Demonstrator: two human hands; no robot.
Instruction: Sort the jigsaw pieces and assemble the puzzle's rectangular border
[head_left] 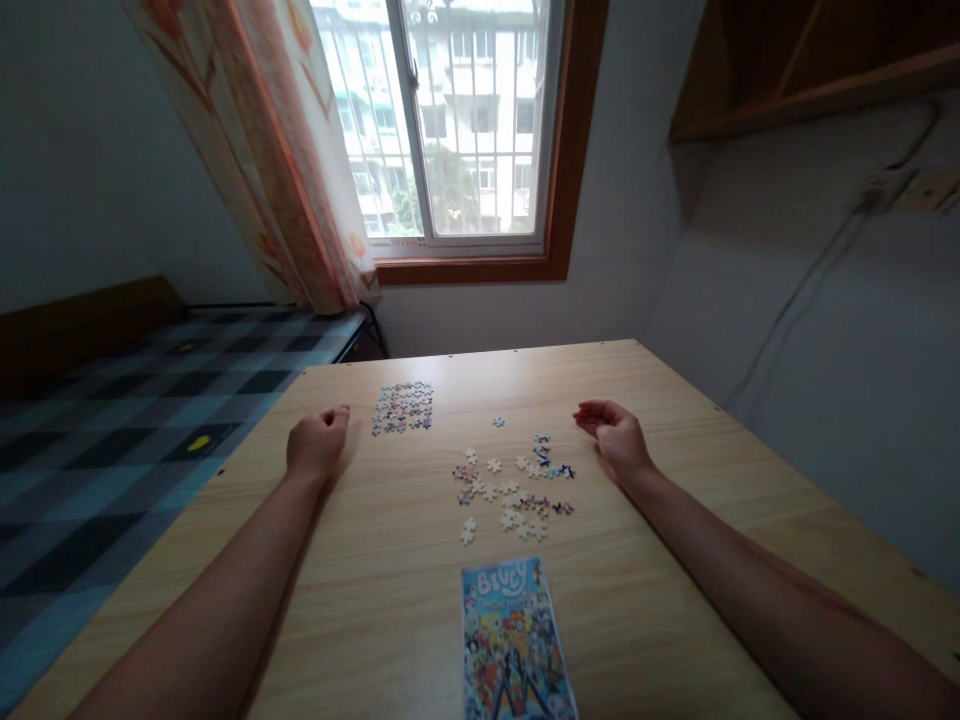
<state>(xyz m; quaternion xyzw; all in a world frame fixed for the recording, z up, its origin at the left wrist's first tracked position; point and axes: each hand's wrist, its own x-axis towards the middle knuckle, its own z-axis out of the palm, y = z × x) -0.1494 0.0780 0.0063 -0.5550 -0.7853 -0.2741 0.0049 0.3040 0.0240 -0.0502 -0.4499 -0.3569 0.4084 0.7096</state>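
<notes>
Resting on the table at left, my left hand [318, 442] is curled into a loose fist, with nothing visible in it. Just right of it lies a block of puzzle pieces [403, 408] set in rows, picture side up. My right hand [616, 440] lies on the other side, its fingers loosely bent and apart from the thumb, holding nothing I can see. Nearest to it are dark blue pieces [543, 455]. Between the hands spreads a loose pile of jigsaw pieces [489, 490], some showing pale backs. One single piece [498, 422] sits apart, farther back.
A colourful "Bluey" picture sheet or box [514, 640] lies at the table's near side. The wooden table [390, 590] reaches toward a wall with a window [480, 130]. A bed with checked cloth [150, 400] stands left; a cable [795, 300] hangs at right.
</notes>
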